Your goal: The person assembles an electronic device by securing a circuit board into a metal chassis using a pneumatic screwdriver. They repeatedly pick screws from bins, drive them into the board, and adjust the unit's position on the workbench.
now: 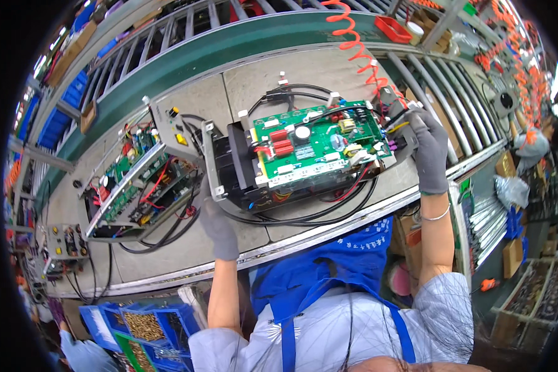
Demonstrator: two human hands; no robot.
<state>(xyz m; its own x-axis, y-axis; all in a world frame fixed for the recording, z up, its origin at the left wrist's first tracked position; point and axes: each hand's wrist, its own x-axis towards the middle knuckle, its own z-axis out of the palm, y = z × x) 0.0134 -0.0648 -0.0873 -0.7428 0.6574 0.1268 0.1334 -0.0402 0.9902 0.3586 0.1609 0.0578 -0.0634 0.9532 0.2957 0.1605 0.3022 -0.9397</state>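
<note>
In front of me lies an open electronic unit with a green circuit board (pixel 316 139) on top, carrying red and white components. Its dark fan-like end and metal end plate (pixel 212 162) face left. My right hand (pixel 430 149), in a grey glove, has its fingers closed round the end panel (pixel 404 142) at the unit's right side. My left hand (pixel 219 230), also gloved, is at the near left corner of the unit, below the end plate. Its fingers are blurred and partly hidden there. A black cable (pixel 304 220) loops along the unit's near side.
Left of this unit stands a second opened unit (pixel 136 180) on the grey bench (pixel 167 263). An orange coiled hose (pixel 351 44) hangs from above. Metal rollers (pixel 449 99) adjoin the bench at right. Blue bins (pixel 146 325) with brass-coloured parts sit at lower left.
</note>
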